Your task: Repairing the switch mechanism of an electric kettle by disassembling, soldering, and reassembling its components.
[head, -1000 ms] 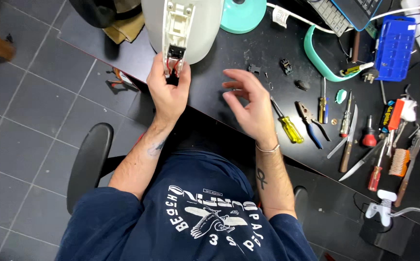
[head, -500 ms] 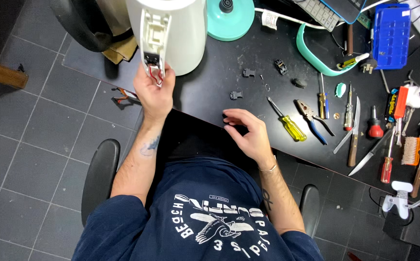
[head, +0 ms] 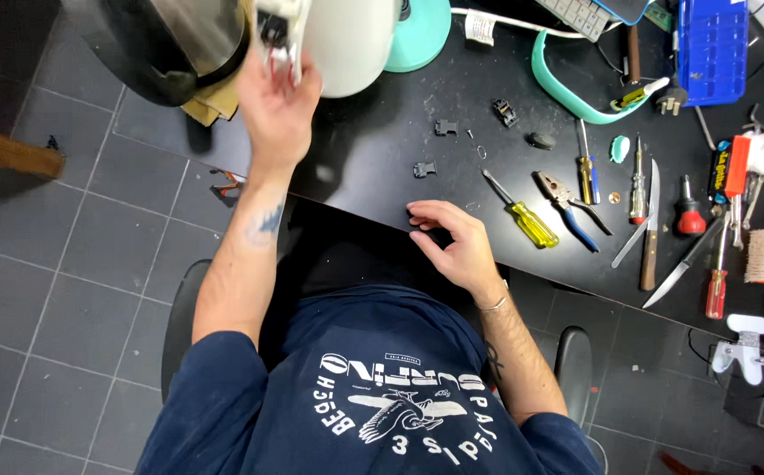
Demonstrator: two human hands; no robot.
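My left hand [head: 276, 101] is raised at the table's left end and grips the open, wired part of a white rounded appliance body [head: 351, 44]. My right hand [head: 454, 239] rests on the front edge of the black table [head: 373, 149], fingers loosely curled and holding nothing. A small black plastic part [head: 424, 169] lies just beyond its fingertips. A yellow-handled screwdriver [head: 523, 218] lies to the right of that hand, next to blue-handled pliers [head: 569, 207].
More small black parts [head: 446, 127] lie mid-table. Several screwdrivers, a knife [head: 649, 237] and a brush [head: 762, 257] fill the right side. A teal ring [head: 567, 88], teal base [head: 422, 35] and blue box [head: 709, 44] sit behind. A dark glossy container [head: 162, 44] is upper left.
My right hand drew back from the middle of the table to its front edge. My left hand stayed on the white appliance, which has shifted with it.
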